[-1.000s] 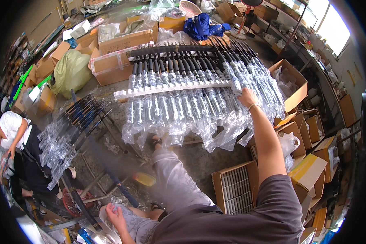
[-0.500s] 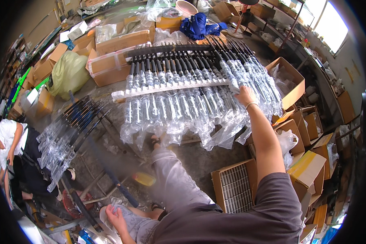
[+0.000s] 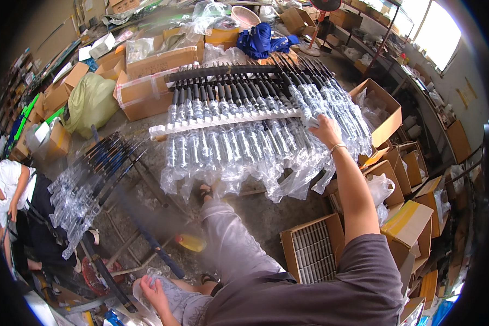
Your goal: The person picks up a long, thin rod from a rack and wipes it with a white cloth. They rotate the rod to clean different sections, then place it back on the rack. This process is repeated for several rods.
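A long row of dark fishing rods, their handles in clear plastic sleeves, lies side by side on a white notched rack in front of me. More wrapped rods are bunched at the right end. There my right hand reaches out, its fingers closed on a plastic-wrapped rod handle beside the rack's end; the fingertips are partly hidden. My left hand rests on my left knee with the fingers loosely stretched, holding nothing. Loose plastic sleeve ends hang toward me below the rack.
Another bundle of wrapped rods stands at the left, beside a co-worker in a white shirt. An open carton of grey-white pieces stands near my right side. More cartons line the right; a pale green sack sits far left.
The view has shifted slightly. My right hand stays at the same wrapped rods by the rack's end, and my left hand still rests on the knee.
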`<state>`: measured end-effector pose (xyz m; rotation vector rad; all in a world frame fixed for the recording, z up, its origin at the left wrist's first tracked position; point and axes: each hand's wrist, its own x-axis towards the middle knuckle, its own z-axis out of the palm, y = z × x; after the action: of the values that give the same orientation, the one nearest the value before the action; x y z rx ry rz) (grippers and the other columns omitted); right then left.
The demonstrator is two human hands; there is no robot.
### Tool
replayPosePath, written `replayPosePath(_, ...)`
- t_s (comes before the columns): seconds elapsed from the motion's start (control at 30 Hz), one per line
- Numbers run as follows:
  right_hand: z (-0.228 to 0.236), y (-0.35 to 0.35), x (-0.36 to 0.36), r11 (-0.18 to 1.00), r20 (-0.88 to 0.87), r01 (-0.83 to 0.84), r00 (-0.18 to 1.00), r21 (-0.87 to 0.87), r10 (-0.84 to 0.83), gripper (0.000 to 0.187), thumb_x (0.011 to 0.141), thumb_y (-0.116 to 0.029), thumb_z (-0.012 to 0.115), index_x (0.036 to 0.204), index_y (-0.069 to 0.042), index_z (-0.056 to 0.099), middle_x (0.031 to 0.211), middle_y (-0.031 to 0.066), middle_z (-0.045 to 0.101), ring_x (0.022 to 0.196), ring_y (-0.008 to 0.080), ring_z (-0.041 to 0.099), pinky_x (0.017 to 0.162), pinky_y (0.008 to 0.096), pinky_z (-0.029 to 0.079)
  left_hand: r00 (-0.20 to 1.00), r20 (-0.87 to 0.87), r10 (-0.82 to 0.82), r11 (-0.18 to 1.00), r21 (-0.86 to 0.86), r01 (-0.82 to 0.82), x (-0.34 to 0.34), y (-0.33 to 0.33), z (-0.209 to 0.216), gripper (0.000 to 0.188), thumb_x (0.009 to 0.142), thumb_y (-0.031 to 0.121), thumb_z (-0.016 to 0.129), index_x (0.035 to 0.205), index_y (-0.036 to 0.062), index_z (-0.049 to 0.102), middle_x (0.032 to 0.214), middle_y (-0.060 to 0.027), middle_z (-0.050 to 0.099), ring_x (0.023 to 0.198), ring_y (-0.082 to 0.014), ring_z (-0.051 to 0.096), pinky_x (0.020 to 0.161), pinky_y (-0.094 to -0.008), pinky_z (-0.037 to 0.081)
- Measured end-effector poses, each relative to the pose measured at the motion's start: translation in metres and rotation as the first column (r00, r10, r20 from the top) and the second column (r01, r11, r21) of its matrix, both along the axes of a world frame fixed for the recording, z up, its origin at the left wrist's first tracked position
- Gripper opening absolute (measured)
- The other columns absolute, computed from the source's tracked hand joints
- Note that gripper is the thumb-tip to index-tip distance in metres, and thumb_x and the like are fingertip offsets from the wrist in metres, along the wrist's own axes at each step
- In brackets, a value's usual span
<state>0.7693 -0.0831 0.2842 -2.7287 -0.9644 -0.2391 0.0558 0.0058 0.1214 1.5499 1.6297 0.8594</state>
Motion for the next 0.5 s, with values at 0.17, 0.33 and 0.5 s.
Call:
replayPosePath(0.17, 0.016, 0.009, -0.058, 0.967, -0.350, -0.054, 0.926, 0.248, 0.141, 0.052, 0.080, -0.034, 0.074, 0.119, -0.005, 0.058, 0.103, 0.0192, 0.067, 0.090, 0.0291, 0.067, 0.078, 0.0375, 0.056, 1.000, -0.020, -0.004, 1.000, -0.015, 0.004, 0.000, -0.001, 0.001, 0.043, 0.085, -0.002, 0.060, 0.126, 0.0004, 0.046, 0.119, -0.0154, 0.054, 0.106, -0.0263, 0.057, 0.089, -0.0365, 0.047)
replayPosePath(0.33, -0.001, 0.025, -0.156, 0.904, -0.777, -0.091, 0.481, 0.417, 0.407, 0.052, 0.085, -0.033, 0.070, 0.123, -0.001, 0.053, 0.096, 0.0122, 0.066, 0.076, 0.0154, 0.063, 0.065, 0.0270, 0.055, 0.998, 0.058, -0.034, 0.999, 0.008, 0.033, 0.005, 0.000, 0.001, 0.043, 0.085, -0.001, 0.059, 0.126, 0.0005, 0.046, 0.119, -0.0148, 0.054, 0.107, -0.0257, 0.056, 0.089, -0.0364, 0.047)
replayPosePath(0.5, -0.065, 0.048, -0.262, 0.864, -0.852, -0.069, -0.221, 0.499, 0.475, 0.034, 0.093, -0.035, 0.062, 0.109, -0.007, 0.052, 0.079, 0.0008, 0.057, 0.062, 0.0062, 0.051, 0.051, 0.0193, 0.040, 0.996, 0.087, -0.034, 0.999, 0.022, 0.032, -0.002, 0.004, -0.004, 0.045, 0.084, 0.002, 0.062, 0.126, 0.0016, 0.046, 0.119, -0.0134, 0.054, 0.108, -0.0241, 0.055, 0.090, -0.0352, 0.046)
